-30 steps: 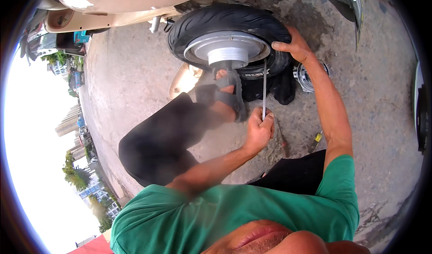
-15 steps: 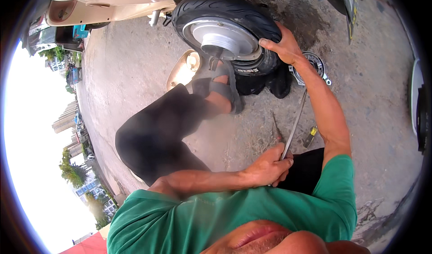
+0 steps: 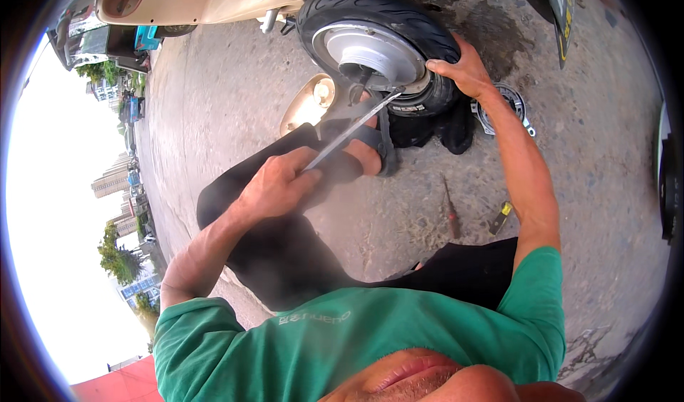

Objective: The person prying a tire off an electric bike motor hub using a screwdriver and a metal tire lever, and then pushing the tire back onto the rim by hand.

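Note:
My left hand [image 3: 276, 182] is closed around a long metal tire lever [image 3: 349, 130], whose far tip reaches the lower edge of the silver wheel hub [image 3: 367, 53], beside the black tire [image 3: 381, 8]; whether it is wedged in, I cannot tell. My right hand [image 3: 467, 70] grips the tire's right side, the thumb lying near the rim and the fingers hidden behind the rubber. Beneath the wheel lies black cloth [image 3: 427, 130]. A sandaled foot [image 3: 370, 152] rests close to the hub's axle.
A beige scooter body [image 3: 228, 3] stands at the top left. On the ground are a beige cover [image 3: 303, 110], a round metal brake part [image 3: 507, 106], a red-handled screwdriver [image 3: 453, 220] and a yellow-and-black tool [image 3: 501, 218]. A dark plate-like panel [image 3: 545, 6] juts in at the upper right.
My left hand has swung up and to the left, bringing the lever from beside my right knee to the wheel's edge. My right hand keeps its hold on the tire.

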### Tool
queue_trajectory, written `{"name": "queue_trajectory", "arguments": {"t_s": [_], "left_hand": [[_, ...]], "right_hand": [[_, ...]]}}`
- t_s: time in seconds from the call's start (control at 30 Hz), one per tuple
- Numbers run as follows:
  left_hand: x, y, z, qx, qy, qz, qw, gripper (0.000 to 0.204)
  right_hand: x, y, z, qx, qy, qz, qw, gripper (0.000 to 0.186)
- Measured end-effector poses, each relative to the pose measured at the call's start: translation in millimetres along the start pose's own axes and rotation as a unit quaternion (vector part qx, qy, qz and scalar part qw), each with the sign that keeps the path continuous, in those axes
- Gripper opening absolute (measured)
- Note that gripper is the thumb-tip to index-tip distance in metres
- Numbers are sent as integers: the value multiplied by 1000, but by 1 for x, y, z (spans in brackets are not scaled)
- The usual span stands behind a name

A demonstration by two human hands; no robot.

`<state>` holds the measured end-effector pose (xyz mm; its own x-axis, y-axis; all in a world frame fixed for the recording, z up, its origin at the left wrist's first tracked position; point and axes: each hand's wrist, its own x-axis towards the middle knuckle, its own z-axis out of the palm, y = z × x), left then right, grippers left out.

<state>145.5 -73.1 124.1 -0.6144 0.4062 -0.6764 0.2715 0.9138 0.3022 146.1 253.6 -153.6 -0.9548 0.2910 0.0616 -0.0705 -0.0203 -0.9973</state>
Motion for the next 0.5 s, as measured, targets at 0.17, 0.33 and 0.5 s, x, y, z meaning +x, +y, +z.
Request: {"name": "queue_trajectory", "arguments": {"t_s": [0.17, 0.33, 0.5], "left_hand": [[33, 13, -11, 84, -114, 103, 984, 26], [117, -7, 4, 185, -145, 236, 943, 36], [184, -50, -58, 186, 263, 173, 931, 53]], "right_hand": [[3, 10, 3, 12, 5, 2, 1000, 78], [3, 10, 2, 22, 8, -6, 1000, 78], [-1, 2, 3, 34, 6, 6, 999, 78]]}}
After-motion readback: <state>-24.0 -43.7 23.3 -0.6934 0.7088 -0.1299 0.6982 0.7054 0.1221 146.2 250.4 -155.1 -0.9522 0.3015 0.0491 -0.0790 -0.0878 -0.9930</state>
